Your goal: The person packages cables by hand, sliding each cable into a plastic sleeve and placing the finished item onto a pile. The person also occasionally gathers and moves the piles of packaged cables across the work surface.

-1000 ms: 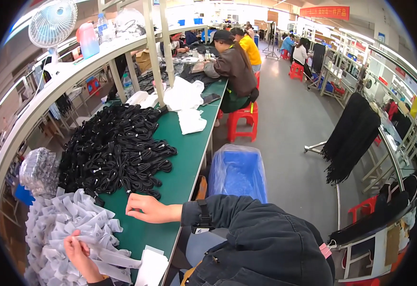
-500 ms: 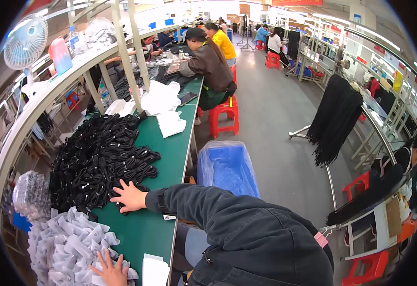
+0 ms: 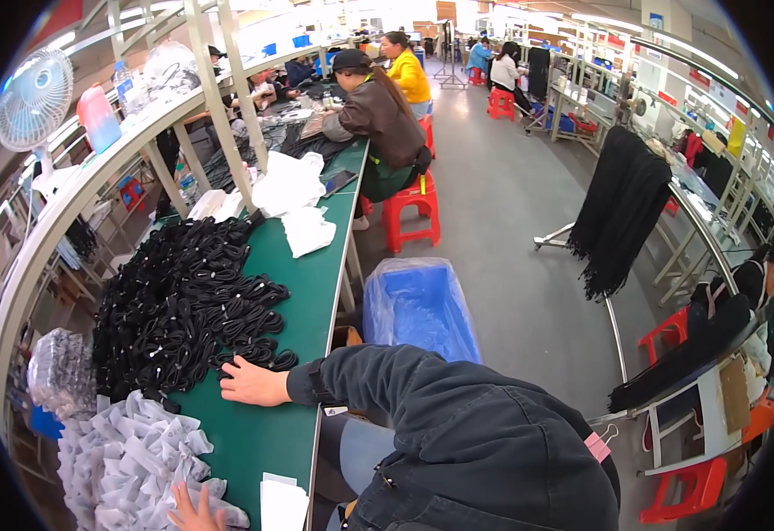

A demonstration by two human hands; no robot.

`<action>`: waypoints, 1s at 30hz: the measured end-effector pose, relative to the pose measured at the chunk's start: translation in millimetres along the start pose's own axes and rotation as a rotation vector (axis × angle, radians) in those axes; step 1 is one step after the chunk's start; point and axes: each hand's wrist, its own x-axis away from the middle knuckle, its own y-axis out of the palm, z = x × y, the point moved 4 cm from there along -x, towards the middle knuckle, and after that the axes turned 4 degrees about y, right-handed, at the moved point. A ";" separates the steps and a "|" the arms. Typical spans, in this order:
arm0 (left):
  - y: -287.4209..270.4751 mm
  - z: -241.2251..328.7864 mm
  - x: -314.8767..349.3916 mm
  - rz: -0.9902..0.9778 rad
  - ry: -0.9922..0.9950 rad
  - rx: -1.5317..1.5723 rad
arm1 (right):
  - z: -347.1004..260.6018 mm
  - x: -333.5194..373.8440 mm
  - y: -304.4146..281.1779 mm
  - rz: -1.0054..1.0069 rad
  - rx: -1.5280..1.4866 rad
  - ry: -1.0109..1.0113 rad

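Bundles of coiled black cord [image 3: 179,301] with small white bits lie in a large heap on the green table [image 3: 244,435]. At the heap's near right edge, my right hand [image 3: 256,384] has its fingers drawn together around a bundle of black cord; the fingertips are partly hidden among the coils. My left hand [image 3: 196,511] is at the lower edge of the view, fingers apart, over a pile of frosted whitish plastic bags [image 3: 135,451]. Nothing shows in it, and its palm is cut off. A stack of white paper slips [image 3: 283,504] lies right of it.
A blue bin [image 3: 418,305] lined with clear plastic stands beside the table's right edge. Clear plastic wrap [image 3: 60,372] sits left of the heap; white cloth-like pieces [image 3: 306,230] lie beyond. A co-worker [image 3: 374,115] sits farther along the table on a red stool [image 3: 412,212].
My right hand has shifted slightly right and nearer, its spread fingers closing on a cord bundle. My left hand has slid down toward the lower edge. The whole view has tilted slightly.
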 end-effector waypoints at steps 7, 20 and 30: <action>9.7 36.1 182.5 -0.039 -0.582 0.093 | -19.8 15.2 -10.4 0.074 -0.032 -0.076; 72.6 44.6 226.8 0.350 -0.612 0.186 | -13.3 36.3 -12.1 -0.044 0.077 0.161; 44.1 65.8 209.8 0.478 -0.432 0.097 | -45.6 47.6 -26.8 -0.067 -0.448 0.337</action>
